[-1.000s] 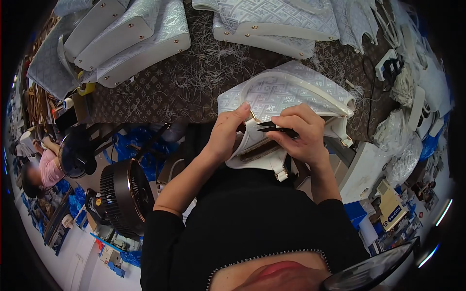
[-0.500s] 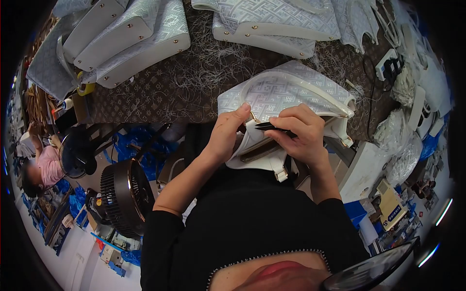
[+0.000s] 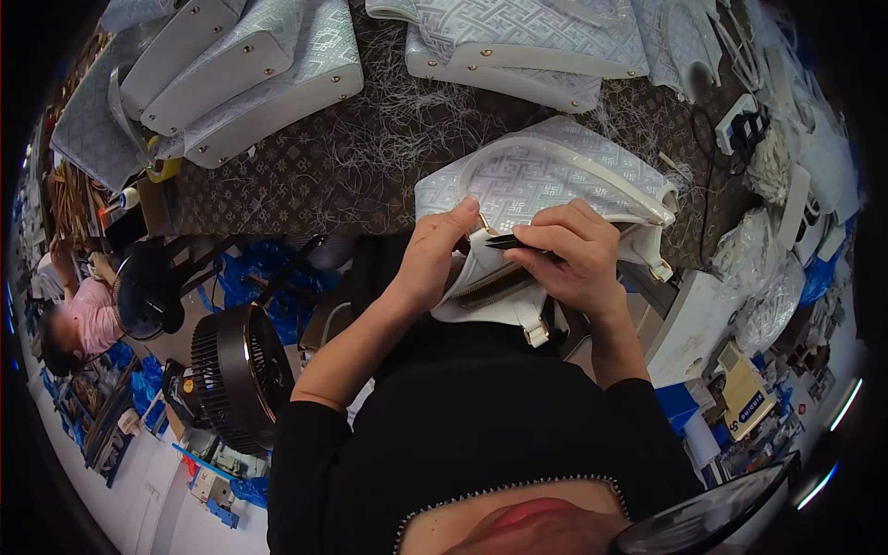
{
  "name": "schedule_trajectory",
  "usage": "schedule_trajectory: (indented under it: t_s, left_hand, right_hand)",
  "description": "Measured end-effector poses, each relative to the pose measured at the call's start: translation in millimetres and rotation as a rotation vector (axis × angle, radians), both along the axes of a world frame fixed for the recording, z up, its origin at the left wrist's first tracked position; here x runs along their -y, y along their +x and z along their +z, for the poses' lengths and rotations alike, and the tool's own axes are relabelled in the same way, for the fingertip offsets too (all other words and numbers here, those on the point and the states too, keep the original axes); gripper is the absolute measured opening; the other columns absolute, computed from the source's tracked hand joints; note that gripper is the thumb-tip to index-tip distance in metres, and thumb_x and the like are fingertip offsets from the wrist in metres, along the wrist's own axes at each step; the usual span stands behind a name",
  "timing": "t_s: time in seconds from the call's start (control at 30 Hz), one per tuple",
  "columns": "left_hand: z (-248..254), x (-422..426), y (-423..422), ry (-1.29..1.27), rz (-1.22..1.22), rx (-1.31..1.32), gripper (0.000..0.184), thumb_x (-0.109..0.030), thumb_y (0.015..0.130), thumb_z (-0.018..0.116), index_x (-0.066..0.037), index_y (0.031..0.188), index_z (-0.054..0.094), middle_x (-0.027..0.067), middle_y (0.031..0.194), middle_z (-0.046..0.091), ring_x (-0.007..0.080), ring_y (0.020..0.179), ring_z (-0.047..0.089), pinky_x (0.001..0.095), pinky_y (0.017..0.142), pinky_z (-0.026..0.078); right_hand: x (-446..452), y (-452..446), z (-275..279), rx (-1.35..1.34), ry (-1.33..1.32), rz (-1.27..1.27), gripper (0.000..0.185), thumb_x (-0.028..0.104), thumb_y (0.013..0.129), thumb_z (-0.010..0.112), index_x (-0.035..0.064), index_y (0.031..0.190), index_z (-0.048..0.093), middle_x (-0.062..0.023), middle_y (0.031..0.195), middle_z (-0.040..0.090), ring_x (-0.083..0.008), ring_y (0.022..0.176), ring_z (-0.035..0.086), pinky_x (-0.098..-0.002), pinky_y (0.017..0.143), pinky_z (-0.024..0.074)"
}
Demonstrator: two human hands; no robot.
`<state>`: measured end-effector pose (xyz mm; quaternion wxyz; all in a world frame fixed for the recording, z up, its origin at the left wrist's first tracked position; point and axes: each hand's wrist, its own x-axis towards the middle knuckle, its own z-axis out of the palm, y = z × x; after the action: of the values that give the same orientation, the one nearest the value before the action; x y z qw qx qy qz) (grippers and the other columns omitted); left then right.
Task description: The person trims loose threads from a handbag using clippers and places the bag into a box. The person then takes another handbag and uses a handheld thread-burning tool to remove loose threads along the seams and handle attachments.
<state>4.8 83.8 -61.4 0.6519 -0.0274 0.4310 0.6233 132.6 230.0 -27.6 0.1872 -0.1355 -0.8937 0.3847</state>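
Note:
A white patterned handbag lies at the table's near edge, its opening toward me and a zipper showing inside. My left hand pinches the bag's rim beside a gold handle ring, thumb on top. Closed around small black snips, my right hand has their tips at the white strap tab just below that ring. The rest of the snips is hidden in my palm. A pale handle arches over the bag's front. One white strap with a buckle hangs toward my lap.
More handbags stand at the back left, and others lie at the back. Loose threads litter the brown patterned table. A black fan is at my left; a power strip lies right. Another person sits far left.
My hands, the snips and the bag hold almost the same position. At far left, the other person's arms have shifted slightly.

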Motion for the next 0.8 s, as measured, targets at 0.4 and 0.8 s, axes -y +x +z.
schedule_trajectory:
  t_s: [0.4,0.8]
  left_hand:
    - [-0.6,0.0,1.1,0.012,0.017,-0.002,0.044,-0.031,0.1,0.038,0.007,0.107,0.058,0.0135,0.1,0.064,0.0157,0.088,0.063,0.0297,0.079,0.05]
    - [5.1,-3.3,0.7,-0.021,0.004,-0.066,0.045,-0.032,0.099,0.039,0.008,0.107,0.058,0.0144,0.101,0.064,0.0168,0.088,0.063,0.0301,0.08,0.05]
  right_hand:
    - [1.2,1.3,-2.2,-0.017,0.037,0.007,0.022,0.018,0.062,0.081,0.0123,0.079,0.069,0.0023,0.072,0.061,-0.0147,0.06,0.054,-0.0261,0.052,0.0443]
    - [2.1,7.7,-5.2,-0.199,-0.314,-0.166,0.035,0.02,0.068,0.082,0.0061,0.092,0.062,-0.0026,0.072,0.056,-0.012,0.06,0.05,-0.0224,0.055,0.0407]
